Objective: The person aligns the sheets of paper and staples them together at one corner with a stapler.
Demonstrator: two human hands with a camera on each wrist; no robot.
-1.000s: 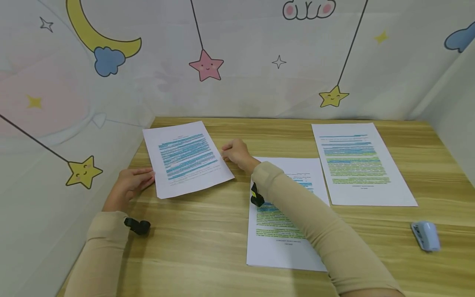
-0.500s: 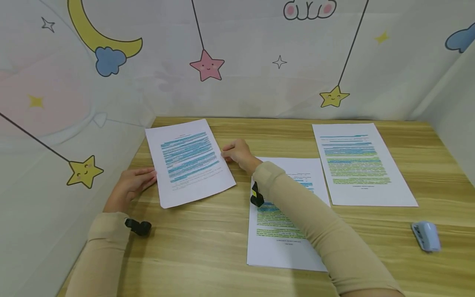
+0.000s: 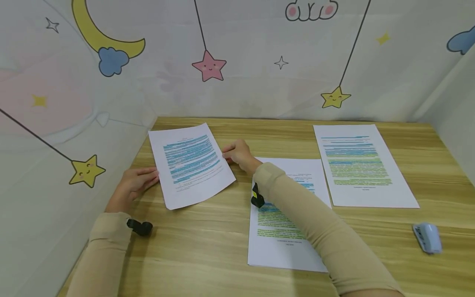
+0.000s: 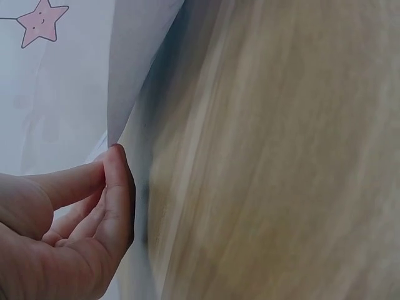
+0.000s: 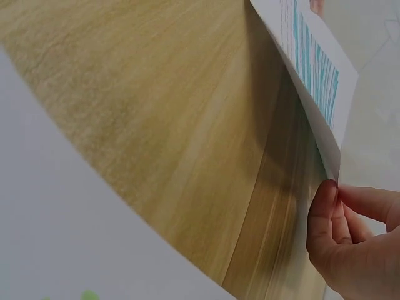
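A white printed sheet of paper with blue highlighted lines is held tilted over the back left of the table. My left hand pinches its left edge between thumb and fingers. At the right edge, my right hand pinches the same sheet, seen closely in the right wrist view, where the paper bows above its shadow on the wood. In the left wrist view the fingertips grip the sheet's margin. Beneath my right forearm lies a second paper with green and blue highlighting, partly hidden by the sleeve.
Another highlighted paper lies flat at the back right of the wooden table. A small light-blue stapler sits near the right side. A white curtain printed with stars and a moon stands behind the table.
The held sheet has shifted slightly right, and its near corner has swung toward the front. Both hands keep their pinch on its edges and have barely moved.
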